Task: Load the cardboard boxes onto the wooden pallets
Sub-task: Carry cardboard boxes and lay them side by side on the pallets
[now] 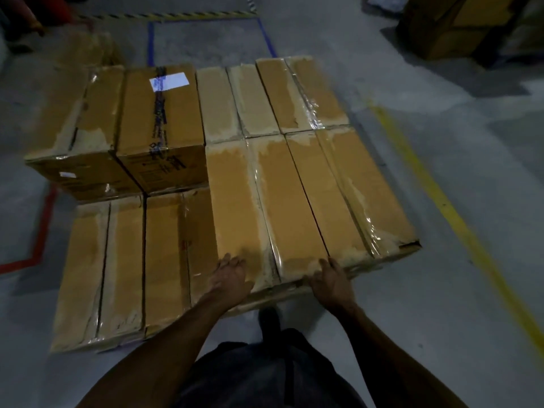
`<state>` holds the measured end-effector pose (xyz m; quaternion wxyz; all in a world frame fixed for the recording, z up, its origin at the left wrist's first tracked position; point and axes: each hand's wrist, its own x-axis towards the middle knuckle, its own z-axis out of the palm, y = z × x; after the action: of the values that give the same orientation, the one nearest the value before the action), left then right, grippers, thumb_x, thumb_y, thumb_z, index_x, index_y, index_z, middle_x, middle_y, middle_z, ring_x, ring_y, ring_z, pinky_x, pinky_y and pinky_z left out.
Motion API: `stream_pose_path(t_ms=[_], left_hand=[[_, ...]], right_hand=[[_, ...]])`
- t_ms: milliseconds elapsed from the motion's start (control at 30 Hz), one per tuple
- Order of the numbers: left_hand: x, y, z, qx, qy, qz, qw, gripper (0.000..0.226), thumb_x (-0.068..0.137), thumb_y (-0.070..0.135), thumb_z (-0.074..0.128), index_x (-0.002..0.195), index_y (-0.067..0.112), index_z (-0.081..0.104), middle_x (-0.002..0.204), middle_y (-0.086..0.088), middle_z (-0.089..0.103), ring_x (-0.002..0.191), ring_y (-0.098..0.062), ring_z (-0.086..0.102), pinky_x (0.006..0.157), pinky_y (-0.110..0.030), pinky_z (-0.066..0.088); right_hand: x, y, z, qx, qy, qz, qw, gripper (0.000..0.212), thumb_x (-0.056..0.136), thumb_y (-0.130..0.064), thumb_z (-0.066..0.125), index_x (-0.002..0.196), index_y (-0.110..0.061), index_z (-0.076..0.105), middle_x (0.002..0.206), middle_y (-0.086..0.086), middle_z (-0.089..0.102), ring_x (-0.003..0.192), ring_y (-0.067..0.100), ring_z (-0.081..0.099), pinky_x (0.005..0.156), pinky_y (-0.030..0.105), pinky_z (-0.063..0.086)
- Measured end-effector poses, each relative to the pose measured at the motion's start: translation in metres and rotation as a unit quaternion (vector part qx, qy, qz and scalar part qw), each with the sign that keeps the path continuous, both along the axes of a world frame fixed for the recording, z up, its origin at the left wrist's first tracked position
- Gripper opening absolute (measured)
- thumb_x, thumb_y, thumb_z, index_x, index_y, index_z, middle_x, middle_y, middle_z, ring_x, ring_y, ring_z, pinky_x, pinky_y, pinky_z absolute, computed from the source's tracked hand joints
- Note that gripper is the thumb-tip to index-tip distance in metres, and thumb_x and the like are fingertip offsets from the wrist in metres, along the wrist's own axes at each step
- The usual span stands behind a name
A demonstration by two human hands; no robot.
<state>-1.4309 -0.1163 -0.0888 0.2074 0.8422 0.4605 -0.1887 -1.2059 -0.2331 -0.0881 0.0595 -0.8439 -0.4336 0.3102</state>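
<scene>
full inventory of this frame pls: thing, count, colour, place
long cardboard boxes: at least five, tan, taped, packed side by side in two heights at centre
squarer cardboard boxes: two, brown, at left rear; the right one bears a white label
floor: one, grey concrete, all round the stack
yellow floor line: one, to the right
blue floor outline: one, behind the stack
red floor line: one, at left
striped hazard tape: one, yellow and black, far edge
dark objects: blurred, top right
pallet: not visible
left hand: flat on a long box's near end
right hand: fingers over the neighbouring box's near edge
</scene>
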Motion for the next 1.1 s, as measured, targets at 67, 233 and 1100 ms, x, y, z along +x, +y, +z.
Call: stream_pose_path(t_ms=[67, 233, 1100], left_hand=[[0.003, -0.013, 0.004, -0.013, -0.034, -0.009, 0.999, 0.065, 0.098, 0.047, 0.041, 0.151, 0.01, 0.029, 0.158, -0.009, 0.029, 0.149, -0.029, 0.014, 0.119, -0.038, 0.017], [0.017, -0.064, 0.025, -0.066, -0.102, -0.058, 0.991, 0.059, 0.098, 0.044, 0.035, 0.146, 0.01, 0.04, 0.15, -0.012, 0.041, 0.142, -0.03, 0.032, 0.114, -0.031, 0.024], [0.418, -0.294, 0.034, -0.017, -0.091, -0.152, 0.984, 0.058, 0.101, 0.047, 0.038, 0.148, 0.013, 0.04, 0.151, -0.007, 0.042, 0.139, -0.023, 0.038, 0.112, -0.028, 0.023]], right_hand=[[-0.014, -0.027, 0.006, 0.066, 0.014, -0.057, 0.996, 0.054, 0.096, -0.029, 0.058, 0.141, -0.002, 0.047, 0.15, 0.021, 0.042, 0.14, 0.036, 0.038, 0.11, 0.037, 0.034], [-0.042, -0.107, 0.012, 0.101, 0.038, -0.167, 0.98, 0.048, 0.097, -0.028, 0.059, 0.14, -0.009, 0.05, 0.14, 0.013, 0.053, 0.129, 0.032, 0.049, 0.101, 0.038, 0.041], [0.322, -0.375, 0.03, 0.024, -0.024, -0.192, 0.981, 0.07, 0.098, -0.054, 0.045, 0.153, -0.013, 0.033, 0.156, 0.007, 0.039, 0.143, 0.024, 0.036, 0.116, 0.035, 0.028]])
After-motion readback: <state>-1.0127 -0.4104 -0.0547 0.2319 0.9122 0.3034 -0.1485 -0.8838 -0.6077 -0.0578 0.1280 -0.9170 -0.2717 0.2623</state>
